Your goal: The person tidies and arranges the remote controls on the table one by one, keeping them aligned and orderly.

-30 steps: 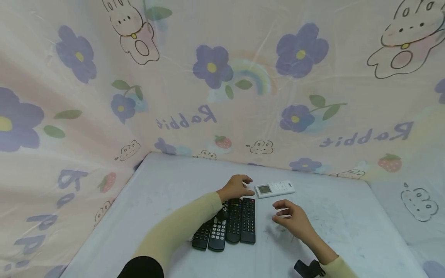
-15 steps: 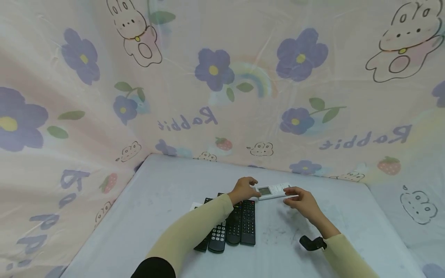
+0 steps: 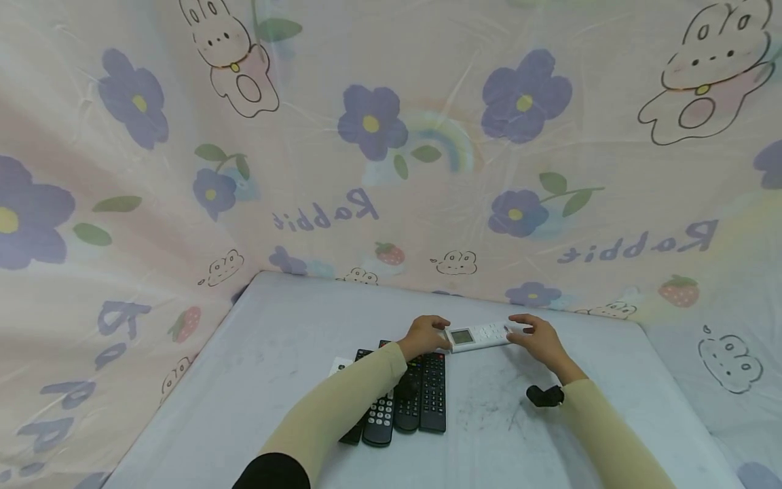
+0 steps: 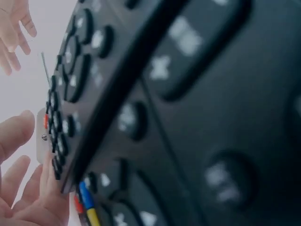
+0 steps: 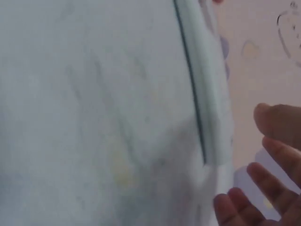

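A white air-conditioner remote (image 3: 479, 336) with a small grey screen lies on the table, slightly slanted. My left hand (image 3: 423, 335) is at its left end, thumb and fingers spread, seeming to touch it. My right hand (image 3: 540, 339) is at the other end, its fingertips close to the remote; contact is unclear. In the right wrist view the remote's edge (image 5: 207, 94) shows, with the loosely bent right fingers (image 5: 270, 181) beside it. Several black remotes (image 3: 432, 397) lie side by side under my left forearm, which partly hides them. One black remote (image 4: 225, 113) fills the left wrist view.
A white remote (image 3: 341, 365) shows partly at the left of the black row. The white table (image 3: 293, 305) ends at a patterned curtain (image 3: 427, 136) behind and at the left. A black wrist strap piece (image 3: 544, 396) hangs by my right wrist.
My right hand has moved forward and right to the far end of the white remote. My left hand has shifted slightly right to its near end. The black remotes have not visibly moved.
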A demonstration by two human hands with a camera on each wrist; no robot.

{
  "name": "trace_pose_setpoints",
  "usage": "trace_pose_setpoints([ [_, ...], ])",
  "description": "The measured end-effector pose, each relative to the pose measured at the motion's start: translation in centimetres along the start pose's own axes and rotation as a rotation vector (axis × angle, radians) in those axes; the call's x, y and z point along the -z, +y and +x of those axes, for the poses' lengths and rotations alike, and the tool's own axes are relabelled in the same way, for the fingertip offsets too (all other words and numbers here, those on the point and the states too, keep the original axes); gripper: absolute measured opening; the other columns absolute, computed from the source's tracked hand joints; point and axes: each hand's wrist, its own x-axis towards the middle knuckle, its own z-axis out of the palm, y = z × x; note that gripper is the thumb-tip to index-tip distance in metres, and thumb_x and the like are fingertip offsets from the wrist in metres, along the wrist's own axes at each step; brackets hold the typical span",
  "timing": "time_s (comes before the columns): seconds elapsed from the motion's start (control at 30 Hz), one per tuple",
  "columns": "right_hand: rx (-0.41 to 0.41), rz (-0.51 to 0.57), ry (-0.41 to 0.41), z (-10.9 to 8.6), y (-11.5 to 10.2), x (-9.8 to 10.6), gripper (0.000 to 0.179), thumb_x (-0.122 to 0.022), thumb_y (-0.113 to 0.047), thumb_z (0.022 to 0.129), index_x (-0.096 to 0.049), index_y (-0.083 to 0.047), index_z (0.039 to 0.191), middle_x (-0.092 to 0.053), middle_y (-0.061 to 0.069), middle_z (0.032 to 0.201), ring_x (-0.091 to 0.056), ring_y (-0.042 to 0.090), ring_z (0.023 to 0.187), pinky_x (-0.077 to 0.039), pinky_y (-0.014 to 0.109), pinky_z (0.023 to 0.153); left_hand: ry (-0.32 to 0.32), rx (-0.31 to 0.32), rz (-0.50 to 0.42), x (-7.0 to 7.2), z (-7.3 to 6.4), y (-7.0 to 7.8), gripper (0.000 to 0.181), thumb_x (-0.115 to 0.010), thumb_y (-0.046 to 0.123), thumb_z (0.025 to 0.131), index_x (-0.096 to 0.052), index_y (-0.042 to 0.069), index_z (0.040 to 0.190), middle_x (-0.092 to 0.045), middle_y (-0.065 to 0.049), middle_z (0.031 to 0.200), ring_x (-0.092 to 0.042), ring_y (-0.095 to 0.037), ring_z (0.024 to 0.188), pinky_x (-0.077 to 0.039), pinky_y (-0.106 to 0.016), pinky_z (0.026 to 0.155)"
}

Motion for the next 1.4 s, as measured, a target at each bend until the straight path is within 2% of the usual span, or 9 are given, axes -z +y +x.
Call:
trace_pose_setpoints([
  [0.2,-0.067,-0.006,-0.054,0.9,1.1,-0.4,0.060,-0.068,-0.028,0.090,-0.047,-0.005,0.141,-0.039,0.027,0.147,-0.046,0.049,0.126,-0.049,0.055,0.092,-0.008,-0.010,0.026,0.1,-0.1,-0.4,0.052,-0.082,0.016,0.076,-0.064,0.012,0.124,-0.063,-0.006,0.123,-0.059,-0.023,0.111,-0.052,-0.034,0.091],
  [0.3,-0.045,0.002,-0.054,1.2,1.3,-0.5,0.060,-0.068,-0.026,0.090,-0.047,-0.003,0.140,-0.041,0.028,0.145,-0.047,0.049,0.124,-0.049,0.054,0.092,-0.011,-0.002,0.026,0.0,-0.2,-0.4,0.051,-0.081,0.016,0.077,-0.063,0.012,0.125,-0.063,-0.006,0.124,-0.058,-0.023,0.112,-0.052,-0.033,0.091],
  [0.47,-0.003,0.013,-0.056,1.5,1.3,-0.7,0.057,-0.068,-0.020,0.090,-0.047,0.000,0.139,-0.046,0.029,0.140,-0.052,0.048,0.119,-0.052,0.049,0.089,-0.020,0.004,0.006,-0.1,-0.1,-0.4,0.051,-0.081,0.013,0.077,-0.063,0.011,0.125,-0.062,-0.008,0.123,-0.060,-0.022,0.109,-0.055,-0.030,0.083],
  [0.77,-0.032,-0.005,-0.068,1.8,1.2,-1.1,0.055,-0.070,-0.022,0.088,-0.052,0.001,0.135,-0.054,0.029,0.131,-0.054,0.046,0.118,-0.052,0.049,0.089,-0.006,0.021,0.014,-0.4,-0.1,-0.1,0.048,-0.081,0.013,0.077,-0.065,0.008,0.122,-0.063,-0.009,0.119,-0.059,-0.023,0.108,-0.054,-0.031,0.087],
  [1.0,-0.036,-0.006,-0.061,1.7,1.0,-1.2,0.053,-0.070,-0.019,0.088,-0.053,0.002,0.134,-0.054,0.030,0.130,-0.053,0.046,0.118,-0.052,0.049,0.088,0.015,0.036,-0.004,-0.5,-0.4,0.4,0.048,-0.082,0.011,0.075,-0.064,0.006,0.120,-0.062,-0.010,0.118,-0.060,-0.022,0.106,-0.054,-0.030,0.086],
  [1.17,-0.016,-0.012,-0.056,1.7,0.6,-0.9,0.055,-0.068,-0.020,0.089,-0.050,0.000,0.136,-0.053,0.029,0.132,-0.051,0.047,0.121,-0.051,0.050,0.090,0.041,0.040,-0.042,-0.2,-0.2,0.5,0.048,-0.082,0.012,0.075,-0.065,0.007,0.120,-0.061,-0.009,0.121,-0.059,-0.025,0.110,-0.053,-0.036,0.089],
  [1.4,-0.054,0.032,-0.090,1.4,-0.9,-0.2,0.064,-0.067,-0.021,0.090,-0.039,0.000,0.145,-0.044,0.032,0.140,-0.043,0.048,0.128,-0.049,0.053,0.093,0.039,0.017,-0.081,0.3,0.0,0.5,0.050,-0.082,0.009,0.074,-0.064,0.007,0.121,-0.063,-0.008,0.113,-0.065,-0.017,0.093,-0.055,-0.027,0.074],
])
